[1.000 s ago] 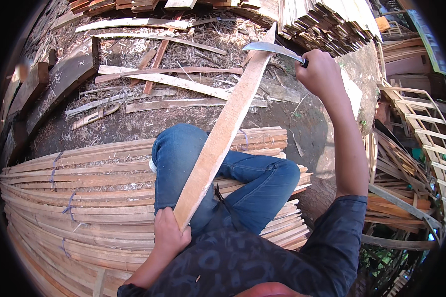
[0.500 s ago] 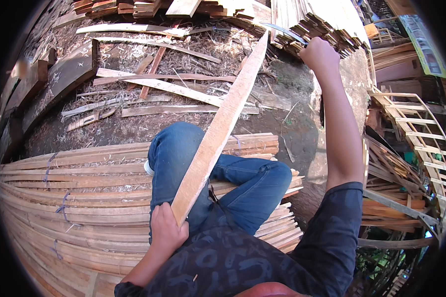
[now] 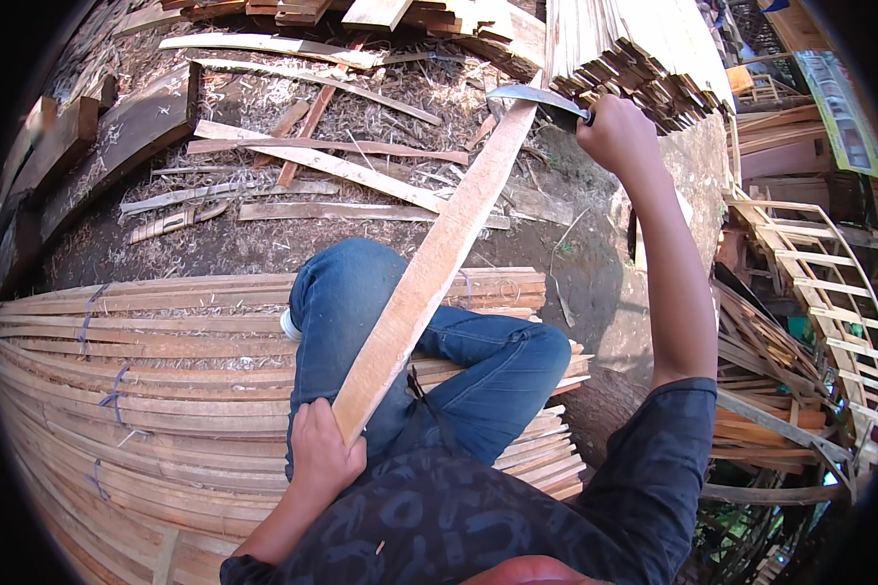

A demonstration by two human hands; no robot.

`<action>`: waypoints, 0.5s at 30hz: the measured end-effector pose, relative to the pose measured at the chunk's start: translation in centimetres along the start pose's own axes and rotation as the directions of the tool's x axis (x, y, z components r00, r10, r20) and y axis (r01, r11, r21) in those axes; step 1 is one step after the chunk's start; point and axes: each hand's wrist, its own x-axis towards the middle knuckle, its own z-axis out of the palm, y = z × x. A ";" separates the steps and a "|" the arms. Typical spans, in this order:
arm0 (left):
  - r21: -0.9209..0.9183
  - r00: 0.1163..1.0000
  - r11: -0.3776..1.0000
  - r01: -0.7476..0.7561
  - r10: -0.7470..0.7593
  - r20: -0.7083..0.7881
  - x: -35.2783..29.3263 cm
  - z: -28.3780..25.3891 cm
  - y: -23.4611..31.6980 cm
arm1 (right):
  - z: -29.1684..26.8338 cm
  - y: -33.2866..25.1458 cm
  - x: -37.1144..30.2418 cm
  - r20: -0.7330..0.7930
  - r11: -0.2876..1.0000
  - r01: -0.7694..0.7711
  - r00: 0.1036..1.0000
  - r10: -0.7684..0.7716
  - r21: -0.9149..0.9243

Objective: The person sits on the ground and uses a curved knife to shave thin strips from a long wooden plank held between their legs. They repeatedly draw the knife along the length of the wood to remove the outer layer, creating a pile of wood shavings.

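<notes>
I sit on a pile of thin wooden slats (image 3: 146, 390) with my jeans-clad legs (image 3: 439, 341) bent in front of me. My left hand (image 3: 320, 450) grips the near end of a long pale wooden plank (image 3: 439, 263) that slants up and away across my knees. My right hand (image 3: 619, 136) is raised at the plank's far end, closed on the handle of a curved metal blade (image 3: 532, 96). The blade's edge lies against the far tip of the plank.
Loose offcuts and shavings (image 3: 312, 166) litter the dirt ground ahead. Stacked sticks (image 3: 644, 58) rise at the top right, a large block (image 3: 698, 175) sits under my right arm, and wooden frames (image 3: 810, 292) stand at the right. Dark timbers (image 3: 117, 136) lie at the left.
My right hand swung the blade up out of sight past the plank's tip, then brought it back down onto the far end. My left hand kept its hold.
</notes>
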 end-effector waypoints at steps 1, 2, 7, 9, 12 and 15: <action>0.000 1.000 1.000 0.005 -0.005 0.002 0.1 0.1 0.0 | 0.3 1.0 1.2 -0.003 0.994 -0.110 0.994 0.110 -0.027; 0.005 1.000 1.000 0.015 -0.015 -0.004 0.1 0.1 0.0 | 0.1 1.7 2.1 -0.031 0.987 -0.154 0.988 0.152 -0.037; 0.006 1.000 1.000 0.021 -0.021 0.017 0.2 -0.4 0.0 | 2.1 5.8 2.9 0.073 0.927 -0.370 0.928 0.365 0.066; 0.008 0.999 0.999 0.038 -0.038 0.013 0.1 -0.3 0.1 | 2.2 4.6 2.0 0.054 0.965 -0.250 0.968 0.246 0.082; 0.001 0.999 0.999 0.038 -0.038 0.025 -0.2 -0.3 -0.4 | 1.5 1.3 -1.1 -0.052 0.990 0.014 0.999 -0.007 0.139; 0.005 0.999 1.000 0.024 -0.024 0.032 -0.3 -0.1 -0.5 | 1.1 0.1 -1.2 -0.026 0.996 0.005 1.000 -0.002 0.092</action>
